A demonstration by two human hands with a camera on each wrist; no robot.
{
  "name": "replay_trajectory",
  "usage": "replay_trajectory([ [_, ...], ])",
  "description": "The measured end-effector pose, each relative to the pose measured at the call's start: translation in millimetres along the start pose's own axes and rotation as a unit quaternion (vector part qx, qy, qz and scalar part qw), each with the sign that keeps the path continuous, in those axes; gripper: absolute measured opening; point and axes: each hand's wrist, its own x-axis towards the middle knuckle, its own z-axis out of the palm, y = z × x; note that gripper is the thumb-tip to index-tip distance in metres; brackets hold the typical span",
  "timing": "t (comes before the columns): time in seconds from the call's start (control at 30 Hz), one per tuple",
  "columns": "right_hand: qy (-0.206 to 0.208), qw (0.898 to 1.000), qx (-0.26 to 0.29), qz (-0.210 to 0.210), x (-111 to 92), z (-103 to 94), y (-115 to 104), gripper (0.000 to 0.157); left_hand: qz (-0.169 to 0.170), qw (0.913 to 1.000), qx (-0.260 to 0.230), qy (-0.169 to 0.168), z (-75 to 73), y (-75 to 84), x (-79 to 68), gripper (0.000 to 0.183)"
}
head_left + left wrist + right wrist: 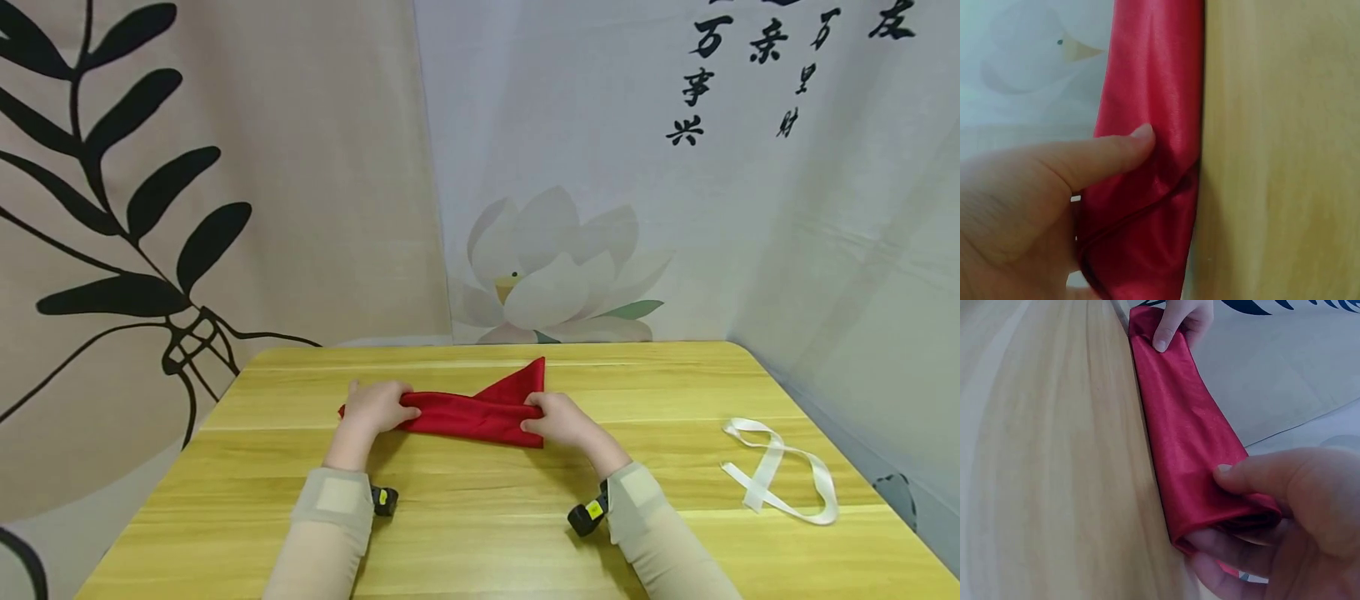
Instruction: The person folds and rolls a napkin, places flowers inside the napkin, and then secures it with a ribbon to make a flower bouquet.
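Observation:
A red satiny cloth [468, 417], folded into a long flat band, lies crosswise near the far side of the table. One pointed corner of it sticks up behind the band at the right. My left hand [375, 406] grips the band's left end, thumb on top, as the left wrist view shows on the cloth [1154, 81]. At the right end, my right hand [562, 421] pinches the band between thumb on top and fingers underneath. In the right wrist view, the right hand's fingers [1229, 553] reach into the open end of the folded layers.
A white ribbon [825, 492] lies in a loose loop on the right of the wooden table [480, 533]. Behind the table hangs a printed cloth backdrop [337, 208] with leaves, a lotus and black characters.

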Motion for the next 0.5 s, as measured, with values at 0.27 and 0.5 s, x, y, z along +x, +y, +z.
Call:
replay_trajectory([
  [0.27, -0.001, 1.0, -0.004, 0.018, 1.0, 3.7, 2.2, 0.014, -0.026, 0.9995, 0.01, 0.017, 5.8, -2.8, 2.0, 0.051],
  [0.5, 0.01, 0.999, -0.022, 0.028, 1.5, 5.4, 3.7, 0.011, -0.007, 0.9981, 0.055, 0.027, 7.2, 3.3, 1.6, 0.065],
])
